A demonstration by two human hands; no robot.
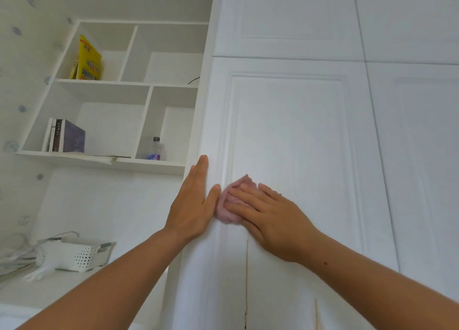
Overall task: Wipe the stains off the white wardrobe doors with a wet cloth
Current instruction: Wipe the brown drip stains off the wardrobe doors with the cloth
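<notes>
Pressing a pink cloth (229, 205) flat against the white wardrobe door (293, 135), beside its left moulding.

The right hand (270, 217) lies spread over the cloth, fingers extended, pinning it to the panel; the left hand (192, 205) rests open and flat on the wardrobe's corner edge, thumb just beside the cloth. Left of the wardrobe, a wall shelf (119, 83) carries a yellow bag (87, 61), books (65, 137) and a plastic bottle (156, 149). Below, a white basket (79, 255) sits on a surface.
</notes>
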